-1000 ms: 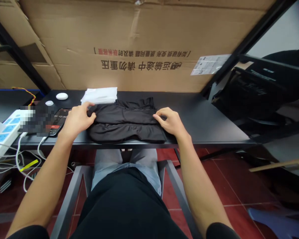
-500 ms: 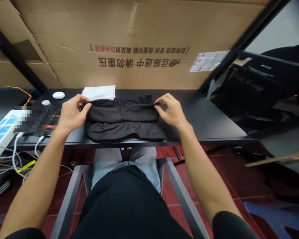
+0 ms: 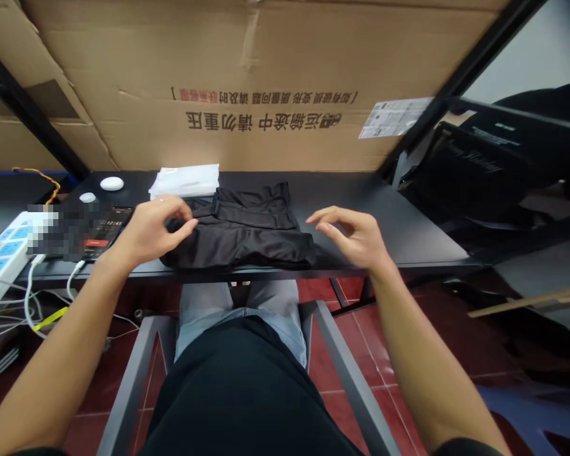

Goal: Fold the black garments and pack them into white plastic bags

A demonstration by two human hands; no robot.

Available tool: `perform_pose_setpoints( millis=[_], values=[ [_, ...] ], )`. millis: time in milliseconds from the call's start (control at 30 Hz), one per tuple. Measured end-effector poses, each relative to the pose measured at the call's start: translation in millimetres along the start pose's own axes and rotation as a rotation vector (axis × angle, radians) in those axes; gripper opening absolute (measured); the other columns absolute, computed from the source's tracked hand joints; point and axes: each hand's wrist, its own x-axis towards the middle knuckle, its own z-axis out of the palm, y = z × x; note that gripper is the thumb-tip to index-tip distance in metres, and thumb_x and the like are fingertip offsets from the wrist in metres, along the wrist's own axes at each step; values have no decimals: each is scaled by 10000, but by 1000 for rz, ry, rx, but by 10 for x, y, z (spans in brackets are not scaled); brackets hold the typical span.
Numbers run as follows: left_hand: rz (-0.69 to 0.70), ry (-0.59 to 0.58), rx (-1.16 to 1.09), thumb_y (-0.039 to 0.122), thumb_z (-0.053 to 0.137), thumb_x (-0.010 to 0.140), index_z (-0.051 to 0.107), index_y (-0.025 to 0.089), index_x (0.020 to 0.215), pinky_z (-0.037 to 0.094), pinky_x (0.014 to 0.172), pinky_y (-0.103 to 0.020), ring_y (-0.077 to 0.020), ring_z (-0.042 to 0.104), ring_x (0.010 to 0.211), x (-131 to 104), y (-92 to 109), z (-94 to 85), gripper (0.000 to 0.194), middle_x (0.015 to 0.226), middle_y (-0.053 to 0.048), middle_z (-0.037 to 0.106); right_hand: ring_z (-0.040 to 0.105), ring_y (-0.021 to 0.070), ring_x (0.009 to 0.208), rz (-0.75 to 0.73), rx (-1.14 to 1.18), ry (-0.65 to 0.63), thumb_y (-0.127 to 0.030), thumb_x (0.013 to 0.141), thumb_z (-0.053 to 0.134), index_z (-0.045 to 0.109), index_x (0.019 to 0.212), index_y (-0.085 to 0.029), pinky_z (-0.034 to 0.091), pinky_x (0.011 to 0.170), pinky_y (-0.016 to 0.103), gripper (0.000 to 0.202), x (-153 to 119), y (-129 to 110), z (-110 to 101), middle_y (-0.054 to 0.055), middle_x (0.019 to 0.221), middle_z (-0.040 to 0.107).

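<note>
A piece of black cloth (image 3: 247,244), folded over itself and wrinkled, lies along the front edge of the black desk (image 3: 389,234); what kind of garment or cover it is, I cannot make out. Over its left end hovers my left hand (image 3: 159,228), thumb and fingers apart, holding nothing visible; whether it touches the cloth is unclear. To the right of the cloth, my right hand (image 3: 356,234) is held apart from it with curved fingers and a gap to the thumb. Just behind the cloth's left part lies a flat white packet (image 3: 185,180).
A white power strip (image 3: 4,253) with cables, a lit phone (image 3: 107,231) and two small white objects are at the left. A large cardboard sheet (image 3: 266,57) stands behind the desk. Grey chair arms flank my lap. Dark bags hang at the right.
Both hands have let go of the cloth's far edge, which has come down toward me and now lies folded. My right hand has moved away to the right and nearer.
</note>
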Motion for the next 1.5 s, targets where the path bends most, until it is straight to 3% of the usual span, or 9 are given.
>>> perform_pose_setpoints(
  millis=[133, 300, 433, 633, 800, 1000, 1133, 1333, 1500],
  values=[
    [102, -285, 178, 359, 716, 1043, 813, 258, 1274, 605, 1112, -458, -322, 735, 1278, 550, 89, 303, 270, 1325, -108, 780, 790, 381, 1252, -101, -261, -202, -456, 1005, 833, 897, 1106, -303, 620, 1177, 599, 194, 408, 241, 90, 108, 1327, 858],
    [127, -439, 302, 250, 641, 1047, 811, 252, 1076, 594, 1070, -426, -309, 742, 1215, 849, 51, 514, 173, 1256, -106, 788, 762, 376, 1223, -213, -380, -452, -336, 1020, 725, 860, 930, -272, 624, 1126, 580, 175, 690, 414, 173, 131, 1241, 855],
    [5, -306, 316, 218, 580, 1069, 768, 222, 1144, 587, 1041, -427, -319, 762, 1148, 998, -13, 516, 203, 1149, -125, 803, 781, 371, 1088, -99, -394, -247, -344, 1046, 673, 796, 1043, -248, 638, 1048, 573, 156, 942, 535, 125, 142, 1120, 849],
    [-191, -100, 308, 236, 535, 1136, 742, 169, 1343, 573, 1122, -507, -383, 756, 1253, 1274, -12, 638, 300, 1250, -181, 799, 787, 351, 996, 103, -327, 109, -578, 1107, 650, 782, 1116, -259, 660, 1041, 580, 346, 1443, 785, 239, 136, 1058, 856],
    [-224, -57, 268, 313, 644, 1111, 744, 155, 1472, 542, 1219, -576, -432, 690, 1395, 959, 89, 662, 406, 1455, -211, 754, 764, 407, 1318, 201, -312, 69, -605, 1071, 700, 773, 1383, -228, 599, 1216, 650, 494, 1068, 772, 409, 196, 1412, 823],
    [-215, -123, 224, 479, 602, 1145, 812, 251, 1455, 432, 1348, -686, -440, 584, 1588, 232, 110, 583, 438, 1641, -141, 714, 416, 386, 1764, 218, -187, -200, -628, 1127, 653, 744, 1580, -314, 384, 1426, 652, 559, 362, 578, 484, 117, 1881, 469],
    [-292, -75, 149, 540, 560, 1162, 813, 303, 1487, 344, 1397, -751, -422, 491, 1694, -7, -23, 663, 476, 1728, -94, 661, 413, 386, 1768, 236, -203, -199, -596, 1133, 660, 758, 1592, -307, 357, 1454, 604, 552, 238, 564, 552, 108, 1923, 393],
    [-305, -75, -2, 602, 519, 1163, 795, 212, 1534, 391, 1432, -569, -355, 509, 1704, -150, -240, 756, 606, 1738, -137, 646, 509, 383, 1712, 228, -275, -166, -556, 1146, 635, 767, 1583, -315, 395, 1434, 621, 516, 211, 569, 589, 112, 1839, 535],
    [-323, -56, -27, 597, 526, 1161, 792, 249, 1542, 387, 1441, -561, -333, 504, 1712, -193, -249, 787, 581, 1748, -104, 642, 553, 378, 1680, 209, -305, -163, -547, 1156, 607, 768, 1577, -304, 428, 1415, 624, 511, 200, 546, 599, 125, 1768, 621]
  ],
)
